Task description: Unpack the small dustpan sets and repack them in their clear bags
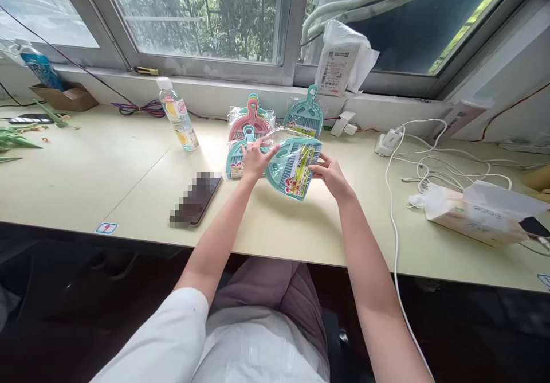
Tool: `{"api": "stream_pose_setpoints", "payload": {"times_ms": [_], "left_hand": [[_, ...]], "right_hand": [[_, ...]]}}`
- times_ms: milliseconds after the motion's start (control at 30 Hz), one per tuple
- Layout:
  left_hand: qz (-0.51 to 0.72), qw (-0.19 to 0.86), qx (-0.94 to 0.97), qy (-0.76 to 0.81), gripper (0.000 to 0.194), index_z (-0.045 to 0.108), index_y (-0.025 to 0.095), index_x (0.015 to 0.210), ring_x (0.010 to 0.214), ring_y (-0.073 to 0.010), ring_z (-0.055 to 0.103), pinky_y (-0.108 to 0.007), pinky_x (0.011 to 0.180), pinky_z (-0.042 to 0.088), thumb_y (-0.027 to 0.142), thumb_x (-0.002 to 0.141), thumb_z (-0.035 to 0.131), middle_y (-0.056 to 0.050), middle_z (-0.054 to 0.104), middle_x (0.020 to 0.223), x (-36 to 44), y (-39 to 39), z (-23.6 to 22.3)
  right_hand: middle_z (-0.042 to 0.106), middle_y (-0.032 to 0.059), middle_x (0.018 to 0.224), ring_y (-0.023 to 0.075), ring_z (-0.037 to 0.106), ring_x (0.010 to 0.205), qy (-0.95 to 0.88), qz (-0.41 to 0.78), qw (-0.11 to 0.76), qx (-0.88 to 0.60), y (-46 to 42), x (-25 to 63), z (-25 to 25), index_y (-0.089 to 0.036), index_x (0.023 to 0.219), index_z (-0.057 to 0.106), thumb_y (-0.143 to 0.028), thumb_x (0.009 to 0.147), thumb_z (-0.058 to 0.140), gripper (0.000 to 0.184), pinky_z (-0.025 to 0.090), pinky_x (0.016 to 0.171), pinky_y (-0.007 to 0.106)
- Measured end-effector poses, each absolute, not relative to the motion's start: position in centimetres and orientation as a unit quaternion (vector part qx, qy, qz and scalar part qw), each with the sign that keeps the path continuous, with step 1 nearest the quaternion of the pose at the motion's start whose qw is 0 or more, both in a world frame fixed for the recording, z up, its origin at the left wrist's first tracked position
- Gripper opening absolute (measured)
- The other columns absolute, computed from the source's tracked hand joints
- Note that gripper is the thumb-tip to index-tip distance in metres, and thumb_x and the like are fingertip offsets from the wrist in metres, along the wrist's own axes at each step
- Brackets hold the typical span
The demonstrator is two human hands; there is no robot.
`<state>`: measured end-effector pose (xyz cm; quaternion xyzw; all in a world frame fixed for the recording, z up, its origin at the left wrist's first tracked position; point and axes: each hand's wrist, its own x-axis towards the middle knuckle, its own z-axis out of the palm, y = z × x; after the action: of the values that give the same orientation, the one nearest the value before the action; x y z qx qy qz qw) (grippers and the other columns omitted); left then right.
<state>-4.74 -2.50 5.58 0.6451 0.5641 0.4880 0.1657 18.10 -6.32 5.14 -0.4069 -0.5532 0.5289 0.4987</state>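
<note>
A small green dustpan and brush set (pixel 287 168), wrapped in clear plastic with a yellow label, is held tilted above the table between my two hands. My left hand (pixel 256 160) has its fingers closed at the set's left end, where the handle is hidden. On the opposite side, my right hand (pixel 329 174) pinches the wide edge near the label. Just behind my left hand lies another green dustpan set (pixel 234 162), partly covered by the hand. Farther back are a pink dustpan set (pixel 250 124), with other handles showing behind it, and a green dustpan set (pixel 306 114).
A black phone (pixel 205 191) lies left of my forearm, with a drink bottle (pixel 178 116) standing behind it. White cables (pixel 423 165) and a tissue pack (pixel 476 214) occupy the right side. On the sill stands a wrapped package (pixel 341 62). Green leaves (pixel 17 138) lie far left.
</note>
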Motion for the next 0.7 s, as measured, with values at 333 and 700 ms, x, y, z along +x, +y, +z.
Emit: {"api": "stream_pose_setpoints", "payload": {"times_ms": [333, 700], "left_hand": [[0.603, 0.180, 0.428, 0.649, 0.024, 0.059, 0.014, 0.103, 0.112, -0.0200, 0.057, -0.033, 0.098, 0.043, 0.032, 0.090, 0.051, -0.012, 0.066, 0.109, -9.4, 0.0, 4.3], [0.615, 0.319, 0.500, 0.520, 0.057, 0.025, 0.026, 0.144, 0.141, -0.0294, 0.027, -0.046, 0.109, 0.036, 0.032, 0.092, 0.048, -0.009, 0.038, 0.145, -2.1, -4.0, 6.2]], "right_hand": [[0.071, 0.0008, 0.082, 0.0167, 0.068, 0.072, -0.500, 0.487, 0.584, -0.415, -5.4, 20.3, 4.5, -0.019, 0.102, 0.061, -0.022, 0.061, 0.070, 0.042, 0.058, 0.066, 0.029], [0.069, -0.0001, 0.098, 0.0107, 0.068, 0.081, -0.429, 0.506, 0.660, -0.353, -2.5, 21.7, 1.0, -0.021, 0.110, 0.054, -0.019, 0.069, 0.062, 0.042, 0.056, 0.078, 0.023]]}}
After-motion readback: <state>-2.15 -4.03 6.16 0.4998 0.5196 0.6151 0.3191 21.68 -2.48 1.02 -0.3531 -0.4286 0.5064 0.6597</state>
